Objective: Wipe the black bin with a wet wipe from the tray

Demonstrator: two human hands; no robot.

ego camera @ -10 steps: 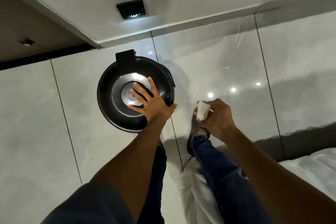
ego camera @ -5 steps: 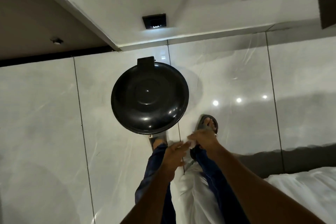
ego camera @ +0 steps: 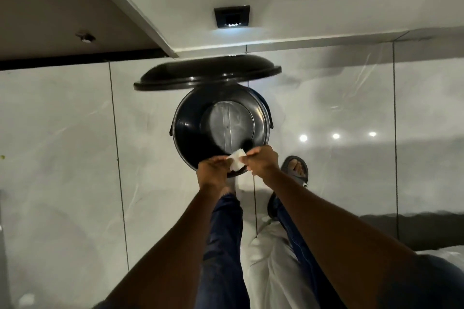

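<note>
Pinched the wet wipe [ego camera: 236, 161] between left hand [ego camera: 214, 171] and right hand [ego camera: 262, 161], just short of the open black bin [ego camera: 190, 130] beyond the knuckles; wiping seemingly not yet begun.

Black bin [ego camera: 190, 130], white wipe [ego camera: 237, 161], blue trousers [ego camera: 223, 246].

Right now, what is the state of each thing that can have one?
Bin lid: raised, open.
Black bin: upright, open, looks empty.
Wet wipe: folded, held by both hands.
Left hand: pinching the wipe.
Right hand: pinching the wipe.
</note>
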